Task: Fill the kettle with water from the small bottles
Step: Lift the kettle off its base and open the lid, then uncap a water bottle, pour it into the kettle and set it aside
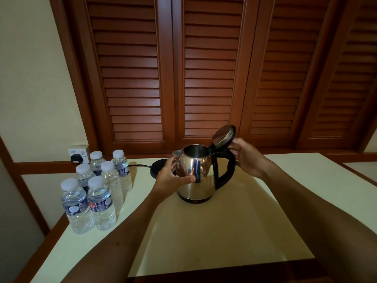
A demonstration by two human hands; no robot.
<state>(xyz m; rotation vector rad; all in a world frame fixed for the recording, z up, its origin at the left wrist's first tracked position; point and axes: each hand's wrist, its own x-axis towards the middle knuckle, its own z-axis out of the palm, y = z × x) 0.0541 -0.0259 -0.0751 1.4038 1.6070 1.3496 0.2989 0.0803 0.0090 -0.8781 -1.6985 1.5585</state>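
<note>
At the lower left of the frame we see six capped bottles [95, 186] clustered on the table [285, 211]. At centre, our left hand [171, 178] grips the steel kettle [196, 174] by its body; our right hand [247, 157] holds its raised lid [223, 135].

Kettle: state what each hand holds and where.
Left hand grips the kettle around its steel body. Right hand touches the raised lid beside the handle.
</note>
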